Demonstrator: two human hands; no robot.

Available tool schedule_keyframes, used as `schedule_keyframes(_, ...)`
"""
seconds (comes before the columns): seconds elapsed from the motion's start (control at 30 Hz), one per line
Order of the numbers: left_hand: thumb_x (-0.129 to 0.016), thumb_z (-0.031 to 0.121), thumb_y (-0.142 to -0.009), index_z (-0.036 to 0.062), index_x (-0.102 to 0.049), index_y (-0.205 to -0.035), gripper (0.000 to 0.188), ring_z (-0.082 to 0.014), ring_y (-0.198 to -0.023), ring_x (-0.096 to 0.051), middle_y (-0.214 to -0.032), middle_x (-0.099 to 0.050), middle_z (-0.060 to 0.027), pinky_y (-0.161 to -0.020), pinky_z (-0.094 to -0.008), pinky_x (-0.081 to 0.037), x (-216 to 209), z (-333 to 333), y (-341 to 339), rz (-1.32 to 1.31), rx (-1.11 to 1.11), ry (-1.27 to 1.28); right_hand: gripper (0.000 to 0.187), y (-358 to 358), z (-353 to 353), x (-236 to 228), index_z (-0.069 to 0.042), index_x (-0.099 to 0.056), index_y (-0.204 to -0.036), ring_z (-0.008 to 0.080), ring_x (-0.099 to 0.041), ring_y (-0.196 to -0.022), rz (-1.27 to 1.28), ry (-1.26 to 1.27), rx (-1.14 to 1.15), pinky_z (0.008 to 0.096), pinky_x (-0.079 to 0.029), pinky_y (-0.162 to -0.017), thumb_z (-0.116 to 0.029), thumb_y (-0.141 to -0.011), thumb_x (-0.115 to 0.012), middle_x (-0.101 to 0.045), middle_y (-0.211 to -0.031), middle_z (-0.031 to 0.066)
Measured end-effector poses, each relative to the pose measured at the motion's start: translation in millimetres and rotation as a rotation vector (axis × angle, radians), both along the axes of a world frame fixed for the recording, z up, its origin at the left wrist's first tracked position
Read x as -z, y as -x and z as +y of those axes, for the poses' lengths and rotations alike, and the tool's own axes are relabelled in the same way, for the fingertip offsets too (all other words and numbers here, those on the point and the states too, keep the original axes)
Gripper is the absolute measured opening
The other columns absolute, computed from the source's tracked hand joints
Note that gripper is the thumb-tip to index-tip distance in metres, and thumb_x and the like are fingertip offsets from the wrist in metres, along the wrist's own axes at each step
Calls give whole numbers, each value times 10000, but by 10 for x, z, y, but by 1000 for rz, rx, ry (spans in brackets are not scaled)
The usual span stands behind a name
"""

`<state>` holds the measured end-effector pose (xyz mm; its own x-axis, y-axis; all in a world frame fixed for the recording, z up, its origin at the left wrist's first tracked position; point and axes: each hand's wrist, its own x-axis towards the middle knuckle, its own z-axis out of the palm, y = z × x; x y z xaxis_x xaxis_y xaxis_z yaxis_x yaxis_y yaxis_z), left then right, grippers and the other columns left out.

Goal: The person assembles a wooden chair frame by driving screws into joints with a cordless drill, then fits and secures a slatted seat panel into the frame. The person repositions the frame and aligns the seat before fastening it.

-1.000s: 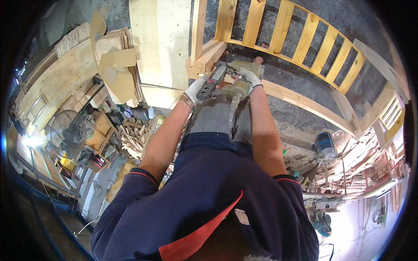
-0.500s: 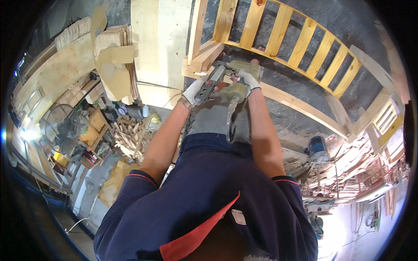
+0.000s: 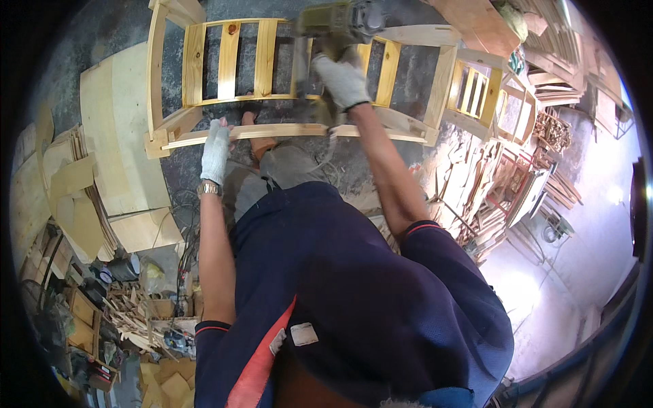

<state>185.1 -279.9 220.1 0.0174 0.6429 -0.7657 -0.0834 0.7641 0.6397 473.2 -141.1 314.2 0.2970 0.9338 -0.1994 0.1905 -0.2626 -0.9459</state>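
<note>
My right hand, in a white work glove, is closed round an olive-green nail gun held out over the wooden frame. The gun is partly smeared by motion, and an air hose hangs from below the hand. My left hand, also gloved, is closed on the near wooden rail close to its left end. Beyond the rail lies a row of yellowish slats joined by two long strips. The gun and right hand cover some of the slats.
Large plywood sheets lie at the left, beside stacked thin panels. Scrap wood is heaped at the lower left. To the right stand smaller slatted frames and piles of wood strips. My feet are just inside the near rail.
My left hand has let go of the nail gun's magazine and taken hold of the rail. The right hand has carried the gun forward over the slats. My view has swung right.
</note>
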Motion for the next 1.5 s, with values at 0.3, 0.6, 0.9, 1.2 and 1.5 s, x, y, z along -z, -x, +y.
schedule_keyframes(0.3,-551,465,-1020,14,-500,-1420,605,-201,-1049,-604,-1288,-597,-97,-867,-332,-508,639,-1990,415,350,-117,39,357,-1771,-985,-1910,47,-683,-1045,194,-664,-709,-833,366,-206,357,-532,-698,-228,-823,-734,-685,-738,84)
schedule_keyframes(0.6,-483,497,-1026,101,-609,-1003,416,-202,-549,-511,-686,-504,-55,-504,-344,-401,397,-5268,-377,197,-669,764,486,-2764,-1491,-1943,6,-618,-1293,181,-654,-933,-574,455,-252,307,-511,-790,-79,-815,-639,-703,-1103,116)
schedule_keyframes(0.9,-522,449,-1028,151,-584,-1122,319,-131,-662,-543,-880,-598,-3,-585,-310,-457,166,-5745,-2338,114,-1056,605,548,-4091,-952,-743,-60,-558,-1364,242,-635,-1043,-492,610,-728,348,-503,-904,-158,-830,-632,-681,-1171,128)
schedule_keyframes(1.2,-505,281,-1039,75,-503,-1453,462,-101,-913,-593,-1111,-630,-15,-789,-263,-499,-41,-5071,-4527,311,-490,539,289,-4139,-497,754,10,-653,-985,192,-642,-591,-558,1144,-1262,334,-548,-526,-234,-833,-619,-667,-781,110)
schedule_keyframes(1.5,-540,366,-1041,174,-539,-1392,400,-111,-759,-604,-975,-647,12,-697,-306,-496,-607,-5430,-5890,-14,-1081,723,373,-3987,-602,1497,73,-693,-943,246,-690,-649,-961,1022,-1721,364,-547,-599,-266,-805,-619,-712,-816,159)
